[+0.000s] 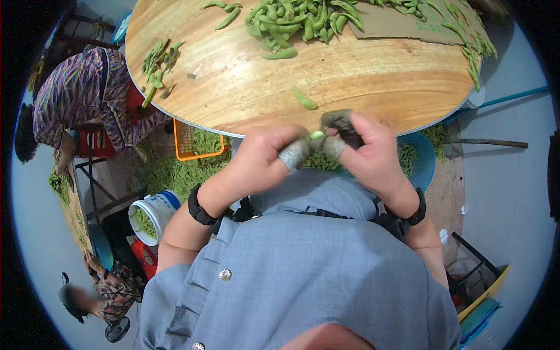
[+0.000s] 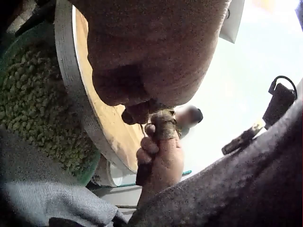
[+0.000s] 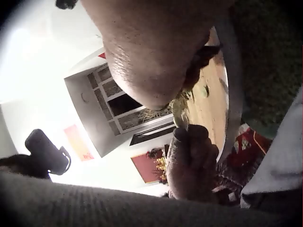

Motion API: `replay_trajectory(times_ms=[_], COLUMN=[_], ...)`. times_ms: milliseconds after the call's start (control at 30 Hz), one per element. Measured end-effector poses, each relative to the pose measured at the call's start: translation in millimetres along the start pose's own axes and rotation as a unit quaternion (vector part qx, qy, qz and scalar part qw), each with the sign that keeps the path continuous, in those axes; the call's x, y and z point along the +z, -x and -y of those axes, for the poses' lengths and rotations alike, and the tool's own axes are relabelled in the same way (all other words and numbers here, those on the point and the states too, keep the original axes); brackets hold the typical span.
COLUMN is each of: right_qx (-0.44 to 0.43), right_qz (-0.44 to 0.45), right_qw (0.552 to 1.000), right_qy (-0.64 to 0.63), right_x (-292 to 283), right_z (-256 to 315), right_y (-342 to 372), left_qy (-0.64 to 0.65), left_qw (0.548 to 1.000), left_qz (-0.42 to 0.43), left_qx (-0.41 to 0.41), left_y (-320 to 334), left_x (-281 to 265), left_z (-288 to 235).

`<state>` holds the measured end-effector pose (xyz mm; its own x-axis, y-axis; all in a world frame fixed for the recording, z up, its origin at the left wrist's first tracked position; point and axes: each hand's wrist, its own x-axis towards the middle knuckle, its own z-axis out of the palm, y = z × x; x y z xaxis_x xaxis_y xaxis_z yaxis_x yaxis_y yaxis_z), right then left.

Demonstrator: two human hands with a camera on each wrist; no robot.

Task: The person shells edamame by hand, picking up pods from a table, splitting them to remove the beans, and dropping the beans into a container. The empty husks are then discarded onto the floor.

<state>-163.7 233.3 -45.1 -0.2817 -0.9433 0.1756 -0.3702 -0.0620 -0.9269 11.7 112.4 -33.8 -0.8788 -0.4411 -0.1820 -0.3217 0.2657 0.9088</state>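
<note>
Between the two hands, just off the table's near edge, a green pod (image 1: pixel 317 135) is pinched. My left hand (image 1: pixel 265 154) grips its left end with a curled index finger and a wrapped thumb. My right hand (image 1: pixel 368 149) has its wrapped thumb and dark-covered fingers at the other end. In the right wrist view the pod (image 3: pixel 179 113) stands between the fingertips of both hands. The left wrist view shows the right hand (image 2: pixel 163 158) with curled fingers; the pod is hidden there. A single pod (image 1: pixel 305 99) lies on the table (image 1: pixel 233 87) just beyond the hands.
A large pile of pods (image 1: pixel 303 20) and a cardboard sheet (image 1: pixel 402 26) lie at the table's far side. Small pods (image 1: pixel 157 64) sit at its left. Below are an orange basket (image 1: pixel 185 153), a white bucket (image 1: pixel 153 216) and a blue basin (image 1: pixel 424 163). Two people are at the left.
</note>
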Motion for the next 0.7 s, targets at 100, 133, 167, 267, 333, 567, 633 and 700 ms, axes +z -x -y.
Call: replay_trajectory(times_ms=[100,133,167,267,333,567,633,700], right_qx=[0.280,0.291,0.292,0.050,0.008,-0.021,-0.032,-0.080], right_qz=[0.125,0.145,0.148,0.229,0.225,-0.029,-0.023,-0.015], right_qw=[0.931,0.924,0.924,0.967,0.965,0.952,0.944,0.956], right_qy=[-0.198,-0.200,-0.199,0.097,0.132,0.306,0.327,0.283], right_x=[-3.5,-5.5,-6.3,-7.8,-8.0,19.8,25.3,23.6], right_z=[8.3,7.3,5.7,-2.4,-4.3,-5.9,-16.7,-18.2], right_y=[2.7,4.2,5.7,7.0,5.2,-31.9,-37.1,-39.5], left_qy=[-0.028,-0.032,-0.036,-0.124,-0.168,-0.501,-0.440,-0.347], left_qw=[0.992,0.990,0.988,0.984,0.980,0.808,0.882,0.930], left_qz=[0.036,0.072,0.110,0.103,0.090,0.196,0.015,-0.119], left_qx=[0.121,0.113,0.105,0.078,0.047,-0.240,-0.166,-0.017], left_y=[0.1,2.9,6.4,27.8,48.7,90.2,74.7,50.7], left_x=[2.4,-0.6,-4.4,-22.3,-37.5,-51.8,-40.9,-29.4], left_z=[-3.3,-5.2,-6.6,-0.9,9.6,28.4,15.3,3.9])
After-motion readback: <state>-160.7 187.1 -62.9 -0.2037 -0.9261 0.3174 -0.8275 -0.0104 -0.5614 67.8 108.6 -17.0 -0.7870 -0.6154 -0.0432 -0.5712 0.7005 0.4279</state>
